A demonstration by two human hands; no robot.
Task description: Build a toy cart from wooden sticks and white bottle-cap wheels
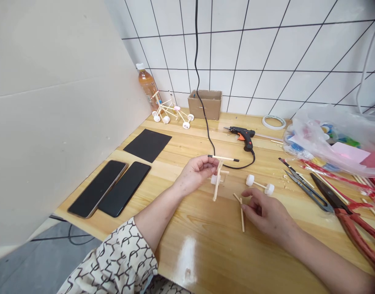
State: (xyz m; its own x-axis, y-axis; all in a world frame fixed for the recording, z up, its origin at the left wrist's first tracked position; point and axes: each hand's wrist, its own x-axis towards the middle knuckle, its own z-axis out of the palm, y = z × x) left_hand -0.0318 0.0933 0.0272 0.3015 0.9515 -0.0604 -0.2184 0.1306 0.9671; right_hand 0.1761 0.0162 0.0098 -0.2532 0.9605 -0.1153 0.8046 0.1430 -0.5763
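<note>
fingers of the r. hand (265, 210), lower right of ctr, are curled w/ a narrow gap at the tips, up against two small sticks (242, 218) meeting at an angle; can't tell if they're actually gripped. just beyond, at ctr of frame, l. hand (196, 175) has thumb + fingers pinched on the stick frame (216, 188), above the table (205, 245), w/ a black-tipped crossbar (223, 158) on top & a white wheel (214, 179) showing behind. stick frame's prob. v. light, stiff along each stick but fragile at the joints; bare wood shouldn't slip much. best hold: light pinch on the main stick nr a joint, no squeezing crossbar or wheel. small sticks prob. same, pinch mid-length. a bit further, right of ctr: wheel pair (260, 185) on a short stick. past that, glue gun (247, 139). farthest, upper middle: cardboard box (205, 107), w/ stick models (166, 119) to its left by a bottle (147, 83).
</note>
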